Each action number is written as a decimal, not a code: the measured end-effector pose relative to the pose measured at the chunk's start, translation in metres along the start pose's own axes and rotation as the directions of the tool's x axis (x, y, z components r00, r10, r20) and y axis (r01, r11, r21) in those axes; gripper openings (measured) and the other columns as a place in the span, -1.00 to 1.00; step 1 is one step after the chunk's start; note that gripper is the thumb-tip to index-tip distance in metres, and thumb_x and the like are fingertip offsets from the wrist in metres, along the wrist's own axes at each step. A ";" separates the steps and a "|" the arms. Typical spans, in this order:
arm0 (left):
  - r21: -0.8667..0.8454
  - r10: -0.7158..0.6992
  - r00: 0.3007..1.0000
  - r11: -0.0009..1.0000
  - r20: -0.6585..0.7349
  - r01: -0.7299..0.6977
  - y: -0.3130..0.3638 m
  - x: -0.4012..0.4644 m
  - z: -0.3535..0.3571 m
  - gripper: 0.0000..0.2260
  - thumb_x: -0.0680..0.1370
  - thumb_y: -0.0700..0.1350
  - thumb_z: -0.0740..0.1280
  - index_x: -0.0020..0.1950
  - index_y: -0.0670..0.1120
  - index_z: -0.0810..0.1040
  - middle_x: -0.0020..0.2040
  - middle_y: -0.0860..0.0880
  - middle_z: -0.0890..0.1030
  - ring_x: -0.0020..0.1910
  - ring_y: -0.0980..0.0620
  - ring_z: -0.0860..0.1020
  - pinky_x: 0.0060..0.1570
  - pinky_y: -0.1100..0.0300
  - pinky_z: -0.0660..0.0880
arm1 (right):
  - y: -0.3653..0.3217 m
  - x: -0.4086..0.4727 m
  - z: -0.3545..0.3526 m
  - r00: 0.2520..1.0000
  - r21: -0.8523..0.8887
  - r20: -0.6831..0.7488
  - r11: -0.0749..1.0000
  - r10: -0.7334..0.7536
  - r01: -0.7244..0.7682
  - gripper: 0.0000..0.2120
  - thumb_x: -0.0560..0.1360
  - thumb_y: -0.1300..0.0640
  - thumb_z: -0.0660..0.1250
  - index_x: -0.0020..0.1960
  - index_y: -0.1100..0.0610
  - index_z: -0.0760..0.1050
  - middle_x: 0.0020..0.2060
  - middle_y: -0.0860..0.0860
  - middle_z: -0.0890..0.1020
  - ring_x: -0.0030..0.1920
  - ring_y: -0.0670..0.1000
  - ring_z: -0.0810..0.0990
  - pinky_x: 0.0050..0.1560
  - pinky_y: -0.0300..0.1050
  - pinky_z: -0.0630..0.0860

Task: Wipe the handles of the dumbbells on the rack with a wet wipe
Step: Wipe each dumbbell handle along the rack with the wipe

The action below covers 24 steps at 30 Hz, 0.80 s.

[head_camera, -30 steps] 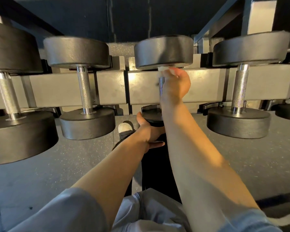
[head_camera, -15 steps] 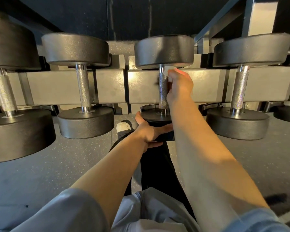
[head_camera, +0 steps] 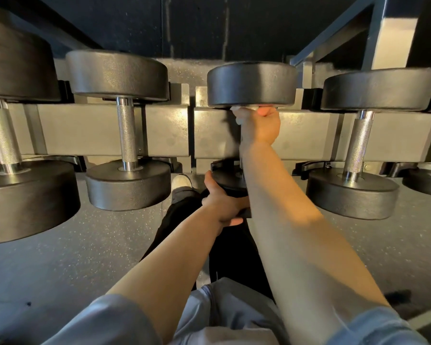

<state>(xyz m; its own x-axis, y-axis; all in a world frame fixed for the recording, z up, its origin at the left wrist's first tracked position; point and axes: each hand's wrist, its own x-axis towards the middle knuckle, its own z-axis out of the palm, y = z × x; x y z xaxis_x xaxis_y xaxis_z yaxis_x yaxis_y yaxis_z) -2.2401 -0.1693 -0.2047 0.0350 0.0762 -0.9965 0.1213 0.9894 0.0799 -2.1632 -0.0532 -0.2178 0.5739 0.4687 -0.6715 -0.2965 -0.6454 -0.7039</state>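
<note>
Dumbbell (head_camera: 251, 83): heavy, rigid. Left hand (head_camera: 223, 201) grips its near head; right hand (head_camera: 260, 127) clutches soft wet wipe (head_camera: 239, 113), apparently encircling the handle.

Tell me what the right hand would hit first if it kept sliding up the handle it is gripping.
Likely the dark round far weight head of that dumbbell; the right hand and white wet wipe already appear against its underside.

One head-worn wide-angle view looks forward and down, close over the rack (head_camera: 110, 128).
</note>
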 end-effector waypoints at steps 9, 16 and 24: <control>-0.021 0.046 0.998 0.999 0.053 -0.045 0.003 -0.018 -0.004 0.20 0.19 -0.02 0.65 0.48 0.35 -0.19 0.43 -0.10 0.24 0.25 -0.16 0.46 -0.08 0.01 0.64 | -0.025 0.031 -0.040 0.783 -0.047 0.481 0.904 0.394 -0.426 -0.95 0.47 0.32 0.34 -0.13 0.21 0.54 -0.37 0.02 0.61 -0.42 -0.09 0.57 -0.40 -0.29 0.50; 0.008 0.039 0.999 0.999 0.031 -0.039 0.006 -0.016 -0.003 0.22 0.19 0.00 0.65 0.48 0.33 -0.24 0.43 -0.09 0.26 0.28 -0.14 0.45 -0.03 -0.02 0.63 | 0.002 0.008 -0.045 0.938 -0.087 0.345 0.993 -0.045 0.080 -0.80 0.38 0.26 0.48 -0.27 0.07 0.48 -0.29 0.01 0.60 -0.29 -0.08 0.56 -0.28 -0.25 0.48; 0.049 0.029 0.999 0.998 0.028 -0.030 0.005 -0.013 -0.005 0.27 0.14 0.05 0.66 0.47 0.35 -0.26 0.47 -0.10 0.20 0.31 -0.17 0.40 0.01 -0.05 0.62 | 0.004 0.005 -0.087 0.824 -0.636 0.547 0.565 -0.150 0.525 -0.91 0.46 0.12 0.43 -0.16 0.01 0.52 -0.09 -0.04 0.63 -0.06 -0.02 0.58 -0.03 -0.17 0.46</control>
<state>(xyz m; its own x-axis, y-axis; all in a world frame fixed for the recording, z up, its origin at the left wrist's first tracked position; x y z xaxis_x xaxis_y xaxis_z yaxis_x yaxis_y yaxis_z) -2.2447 -0.1652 -0.1912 0.0658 0.1013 -0.9927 0.1683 0.9795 0.1111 -2.0949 -0.1061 -0.2043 0.0996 0.8127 -0.5741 0.6198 -0.5021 -0.6031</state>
